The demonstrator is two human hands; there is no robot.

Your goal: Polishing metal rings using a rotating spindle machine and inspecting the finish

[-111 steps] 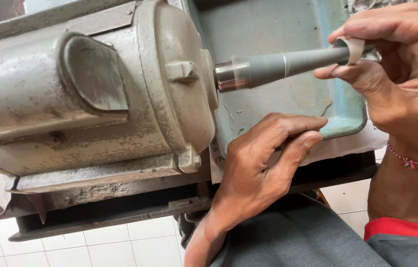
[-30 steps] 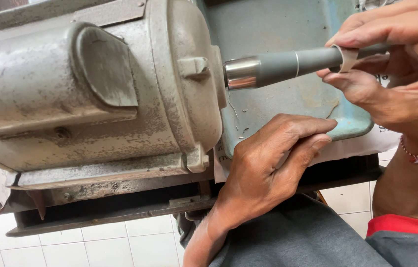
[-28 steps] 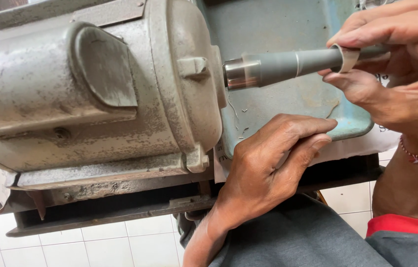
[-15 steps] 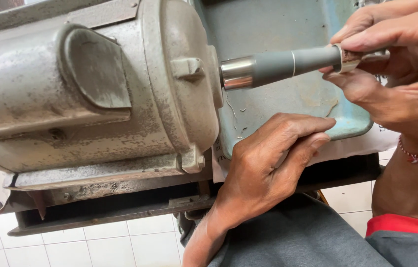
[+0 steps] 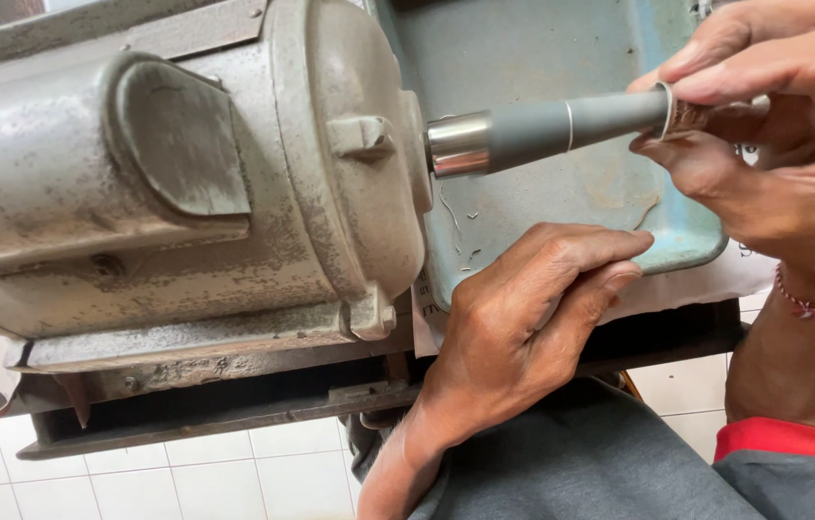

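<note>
The ring has slid up the tapered grey spindle toward your right hand since earlier. You pinch that ring at the spindle's thin end, thumb and fingers pressed together. Your left hand rests loosely curled on the blue tray edge, beside the grey motor.

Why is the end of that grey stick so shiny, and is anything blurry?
In the head view, soft daylight puts a bright glare on the polished silver collar of the tapered grey spindle; the dull grey metal motor housing stays matte; both hands look sharp, with the right hand cut off by the frame edge.
</note>
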